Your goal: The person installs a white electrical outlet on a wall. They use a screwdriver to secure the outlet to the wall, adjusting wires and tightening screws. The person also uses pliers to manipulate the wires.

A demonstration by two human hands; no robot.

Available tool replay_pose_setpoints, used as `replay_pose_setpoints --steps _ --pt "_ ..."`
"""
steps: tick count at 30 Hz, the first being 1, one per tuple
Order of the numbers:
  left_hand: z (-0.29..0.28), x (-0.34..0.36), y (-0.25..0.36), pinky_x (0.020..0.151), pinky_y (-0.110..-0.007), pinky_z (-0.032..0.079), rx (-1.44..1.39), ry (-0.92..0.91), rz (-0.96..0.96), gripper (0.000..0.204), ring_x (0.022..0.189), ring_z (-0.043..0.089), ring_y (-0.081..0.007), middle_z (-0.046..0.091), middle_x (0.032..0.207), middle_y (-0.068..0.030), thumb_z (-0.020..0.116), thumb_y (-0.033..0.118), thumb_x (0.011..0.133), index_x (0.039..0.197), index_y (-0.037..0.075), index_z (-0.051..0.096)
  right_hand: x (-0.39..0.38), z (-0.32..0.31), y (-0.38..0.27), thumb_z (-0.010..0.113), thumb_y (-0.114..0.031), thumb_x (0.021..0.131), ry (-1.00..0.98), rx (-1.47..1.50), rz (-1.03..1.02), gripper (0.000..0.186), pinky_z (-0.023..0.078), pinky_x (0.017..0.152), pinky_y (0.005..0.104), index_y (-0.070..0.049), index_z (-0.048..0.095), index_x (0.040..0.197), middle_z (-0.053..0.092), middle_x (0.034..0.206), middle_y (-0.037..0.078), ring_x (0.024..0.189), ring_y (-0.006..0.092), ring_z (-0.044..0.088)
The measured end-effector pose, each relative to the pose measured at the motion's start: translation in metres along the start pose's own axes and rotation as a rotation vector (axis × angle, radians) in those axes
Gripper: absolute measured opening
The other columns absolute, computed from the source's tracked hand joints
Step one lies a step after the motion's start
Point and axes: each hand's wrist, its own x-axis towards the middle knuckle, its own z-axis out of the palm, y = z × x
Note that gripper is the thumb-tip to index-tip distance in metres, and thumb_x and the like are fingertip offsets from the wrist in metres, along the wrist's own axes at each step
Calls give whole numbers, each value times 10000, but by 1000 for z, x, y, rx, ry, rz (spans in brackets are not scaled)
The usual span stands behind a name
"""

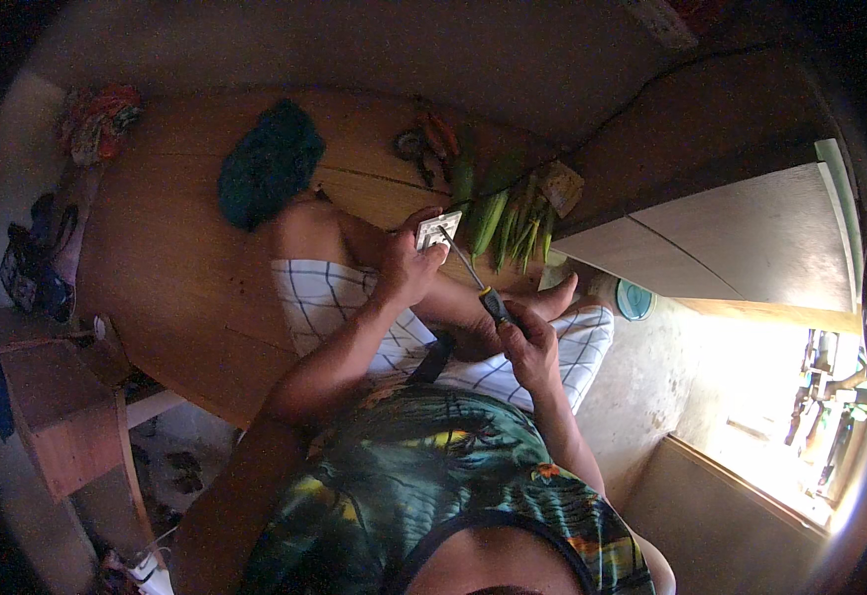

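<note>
A small white square plate (425,236) with darker inner parts, resembling a wall switch or socket, is gripped in my left hand (409,274) above my lap. My right hand (532,345) is closed round the black and yellow handle of a screwdriver (494,303). Its thin metal shaft slants up and left, and the tip meets the face of the plate. Whether the tip sits in a screw is too small to tell. Part of the plate is covered by my left thumb and fingers.
On the wooden surface lie a dark green cloth (273,164), green long vegetables (491,220) and orange items (440,137). A pale cabinet panel (721,233) juts in at the right, above a teal-lidded container (634,298). My bent legs are close below my hands.
</note>
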Motion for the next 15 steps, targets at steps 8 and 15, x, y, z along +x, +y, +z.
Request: replay_pose_setpoints --steps 8,15 --pt "2 5 -20 925 -331 537 159 81 176 540 1070 635 -183 655 1203 -95 650 -18 895 1412 49 509 4 0 -7 630 -215 980 51 -58 -66 393 506 742 292 62 638 1259 665 946 17 816 125 599" --pt "7 1 -4 1011 -401 503 308 164 239 525 1144 660 -328 663 1238 -209 714 32 849 1348 -2 554 10 -6 -19 649 -136 891 49 -404 -78 298 524 838 396 13 650 1149 676 947 200 934 352 672"
